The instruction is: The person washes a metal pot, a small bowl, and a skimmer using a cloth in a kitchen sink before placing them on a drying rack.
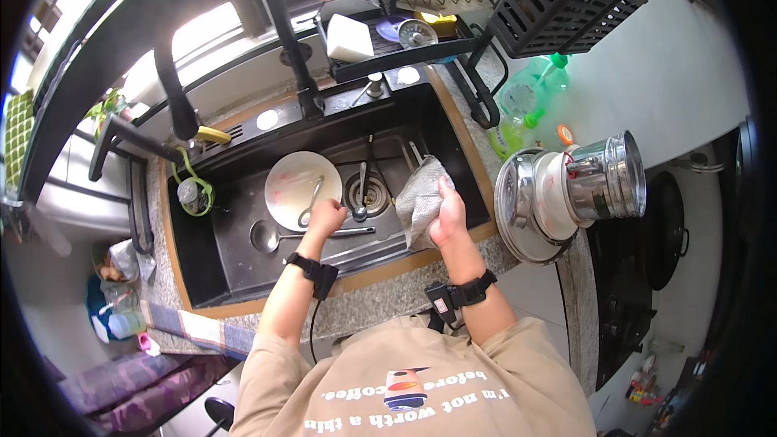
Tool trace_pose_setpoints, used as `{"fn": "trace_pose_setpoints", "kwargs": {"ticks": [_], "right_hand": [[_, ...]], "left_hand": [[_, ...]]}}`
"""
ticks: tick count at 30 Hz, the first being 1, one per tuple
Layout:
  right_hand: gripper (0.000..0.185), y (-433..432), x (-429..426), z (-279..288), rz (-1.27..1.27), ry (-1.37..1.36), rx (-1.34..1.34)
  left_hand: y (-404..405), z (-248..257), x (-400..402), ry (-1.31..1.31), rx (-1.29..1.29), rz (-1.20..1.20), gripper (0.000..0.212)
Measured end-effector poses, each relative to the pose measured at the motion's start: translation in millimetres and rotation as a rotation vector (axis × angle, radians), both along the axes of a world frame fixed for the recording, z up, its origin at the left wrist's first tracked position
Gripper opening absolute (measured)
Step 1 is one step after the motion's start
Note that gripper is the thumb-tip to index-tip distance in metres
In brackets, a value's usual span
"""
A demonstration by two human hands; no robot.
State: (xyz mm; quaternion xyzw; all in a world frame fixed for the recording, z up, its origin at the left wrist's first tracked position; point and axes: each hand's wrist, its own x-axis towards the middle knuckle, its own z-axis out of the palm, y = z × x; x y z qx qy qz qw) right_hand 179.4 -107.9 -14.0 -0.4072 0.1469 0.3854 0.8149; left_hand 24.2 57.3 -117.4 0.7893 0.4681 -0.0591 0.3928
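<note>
My right hand (450, 215) grips a grey textured cloth (422, 197) over the right side of the black sink (234, 267). A thin metal utensil handle (415, 150) shows just past the cloth's upper edge; its other end is hidden. My left hand (328, 217) has its fingers curled, over the lower right rim of a white plate (291, 179) in the sink. Beside it a metal spoon (314, 194) shows against the plate; I cannot tell whether the hand holds it. A ladle (265, 237) lies below the plate, its handle passing near my left hand.
Another spoon (360, 213) rests across the drain strainer (377, 194). A black faucet (309, 94) rises behind the sink. Right of it stand stacked bowls (549, 206), a steel pot (607, 176) and a green-capped bottle (513, 133). A black rack (419, 54) overhangs the back edge.
</note>
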Motion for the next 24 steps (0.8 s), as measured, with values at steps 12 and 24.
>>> {"fn": "trace_pose_setpoints", "kwargs": {"ticks": [12, 24], "right_hand": [[0.041, -22.4, -2.6, -21.4, 0.07, 0.193, 0.15], [0.033, -22.9, 0.5, -41.7, 0.143, 0.244, 0.098]], "left_hand": [[7.6, -86.2, 48.1, 0.256, 0.139, -0.587, 0.033], [22.3, -97.0, 90.2, 0.153, 0.105, -0.194, 0.028]]}}
